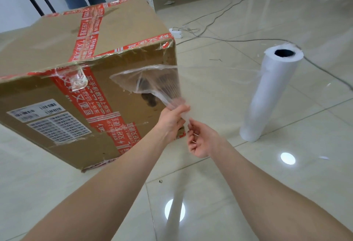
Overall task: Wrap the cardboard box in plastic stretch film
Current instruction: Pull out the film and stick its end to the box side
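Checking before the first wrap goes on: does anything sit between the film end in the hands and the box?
Nothing visible does. The left hand grips the bunched film, the right hand pinches its tail, and it fans out before the cardboard box. The roll stands apart on the floor.
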{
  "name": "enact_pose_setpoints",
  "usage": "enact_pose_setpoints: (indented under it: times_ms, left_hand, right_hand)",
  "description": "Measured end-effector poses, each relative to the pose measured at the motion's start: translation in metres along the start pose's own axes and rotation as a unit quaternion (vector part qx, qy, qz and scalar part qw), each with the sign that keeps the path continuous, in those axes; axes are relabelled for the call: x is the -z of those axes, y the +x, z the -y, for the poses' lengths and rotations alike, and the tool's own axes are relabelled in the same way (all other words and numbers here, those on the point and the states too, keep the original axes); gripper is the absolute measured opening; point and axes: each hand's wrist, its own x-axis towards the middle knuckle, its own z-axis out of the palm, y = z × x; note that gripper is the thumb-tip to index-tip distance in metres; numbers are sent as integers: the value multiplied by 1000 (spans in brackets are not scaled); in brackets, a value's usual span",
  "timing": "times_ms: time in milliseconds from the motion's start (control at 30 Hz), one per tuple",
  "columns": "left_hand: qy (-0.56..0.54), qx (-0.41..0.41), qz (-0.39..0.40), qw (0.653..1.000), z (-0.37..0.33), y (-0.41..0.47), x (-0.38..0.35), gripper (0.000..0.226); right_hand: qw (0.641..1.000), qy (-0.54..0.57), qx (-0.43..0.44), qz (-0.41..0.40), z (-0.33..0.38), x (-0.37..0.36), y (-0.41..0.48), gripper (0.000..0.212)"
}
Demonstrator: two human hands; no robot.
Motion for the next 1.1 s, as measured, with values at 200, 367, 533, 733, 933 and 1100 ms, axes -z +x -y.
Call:
enact_pose_setpoints:
  times_ms: [200, 367, 533, 733, 933, 1100]
  left_hand:
    - [93, -4, -8, 996, 3, -9, 22, 15]
    - [305, 21, 39, 951, 5, -24, 53, 25]
    - [378, 28, 7, 925, 6, -31, 67, 15]
    - [370, 26, -34, 928, 13, -27, 75, 22]
    - [361, 6, -45, 931, 16, -22, 81, 19]
    - [284, 20, -9, 958, 20, -21, 68, 39]
  right_hand:
    - [998, 22, 25, -58, -7, 8, -7, 13]
    - [993, 51, 93, -53, -11, 6, 1, 15]
    - [988, 93, 124, -14, -18, 2, 5, 10]
    - [998, -7, 64, -16, -33, 5, 5, 15]
    - [994, -93, 32, -51, -49, 4, 9, 13]
    - [990, -127, 19, -60, -48, 3, 3, 10]
